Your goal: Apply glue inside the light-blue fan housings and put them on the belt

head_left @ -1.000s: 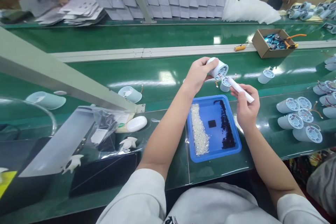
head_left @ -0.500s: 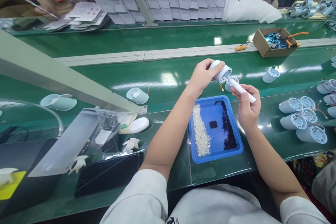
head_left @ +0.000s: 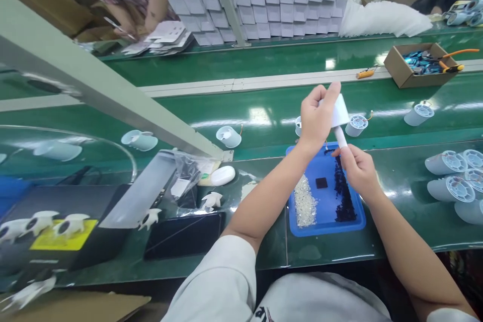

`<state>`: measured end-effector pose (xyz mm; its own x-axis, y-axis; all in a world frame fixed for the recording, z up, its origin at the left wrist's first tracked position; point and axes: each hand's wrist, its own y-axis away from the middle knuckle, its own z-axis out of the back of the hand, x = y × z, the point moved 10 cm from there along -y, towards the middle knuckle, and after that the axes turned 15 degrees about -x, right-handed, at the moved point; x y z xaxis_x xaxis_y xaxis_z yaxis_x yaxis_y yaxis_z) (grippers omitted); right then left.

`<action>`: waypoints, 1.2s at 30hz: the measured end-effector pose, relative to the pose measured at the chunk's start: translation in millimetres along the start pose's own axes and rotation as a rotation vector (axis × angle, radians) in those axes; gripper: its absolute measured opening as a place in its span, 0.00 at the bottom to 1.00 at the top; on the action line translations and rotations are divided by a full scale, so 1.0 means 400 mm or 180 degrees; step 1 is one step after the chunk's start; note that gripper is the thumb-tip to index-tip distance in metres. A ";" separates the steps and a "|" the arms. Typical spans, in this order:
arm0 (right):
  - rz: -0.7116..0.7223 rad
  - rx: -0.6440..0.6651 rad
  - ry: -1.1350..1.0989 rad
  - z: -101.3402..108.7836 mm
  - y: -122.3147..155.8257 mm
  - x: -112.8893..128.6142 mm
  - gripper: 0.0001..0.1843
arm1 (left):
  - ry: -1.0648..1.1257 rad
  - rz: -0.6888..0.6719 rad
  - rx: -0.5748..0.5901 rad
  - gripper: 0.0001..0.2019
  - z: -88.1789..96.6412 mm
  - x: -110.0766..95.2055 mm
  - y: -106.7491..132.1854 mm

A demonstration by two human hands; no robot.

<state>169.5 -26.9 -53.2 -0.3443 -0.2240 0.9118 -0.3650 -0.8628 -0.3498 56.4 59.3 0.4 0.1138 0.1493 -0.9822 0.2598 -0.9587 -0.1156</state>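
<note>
My left hand (head_left: 316, 116) is raised above the blue tray (head_left: 325, 228) and grips a white cup-shaped housing (head_left: 340, 109), tilted with its open end facing down toward my right hand. My right hand (head_left: 357, 167) is closed round a white pen-shaped tool (head_left: 340, 137) whose tip points up into the housing. The tray holds a strip of clear small parts (head_left: 305, 201), a strip of dark small parts (head_left: 342, 192) and a small black square (head_left: 321, 182).
More white housings lie on the green belt: one (head_left: 356, 125) just behind my hands, one (head_left: 418, 113) farther right, several (head_left: 453, 181) at the right edge. A cardboard box (head_left: 409, 74) with pliers stands at the back right. A white mouse-like shell (head_left: 222, 175) and plastic bags lie left.
The view has shifted rightward and up. My left hand has turned the housing so its open end faces down, and my right hand has moved below it with the tool pointing up.
</note>
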 end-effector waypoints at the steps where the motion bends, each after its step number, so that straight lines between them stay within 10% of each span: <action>1: 0.0092 0.0071 0.0112 -0.006 0.007 0.011 0.23 | 0.0060 0.0005 -0.0058 0.20 0.001 0.003 0.005; 16: 0.0234 -0.0091 -0.0246 0.016 0.045 0.026 0.22 | 0.0596 0.0107 0.0048 0.19 -0.015 0.025 0.052; 21: 0.0097 -0.0363 -0.0287 0.048 0.011 0.021 0.23 | 0.0398 -0.0091 0.0776 0.15 -0.071 0.020 0.062; 24: 0.0211 -0.0327 -0.0043 0.042 -0.002 0.022 0.20 | -0.0025 -0.0047 0.1057 0.16 -0.067 0.024 0.037; 30: -0.0165 0.0042 0.0089 -0.012 -0.005 -0.033 0.13 | -0.1993 -0.0637 0.0510 0.20 0.091 0.012 -0.111; 36: -0.0439 0.0183 -0.0280 -0.039 0.012 -0.035 0.13 | -0.4386 -0.0476 0.1504 0.23 0.099 0.179 -0.113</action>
<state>159.0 -20.8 -71.2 -0.2164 -0.1384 0.9664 -0.3526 -0.9120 -0.2096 15.0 103.7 -70.6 -0.9432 0.1679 -0.2867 -0.1762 -0.9844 0.0030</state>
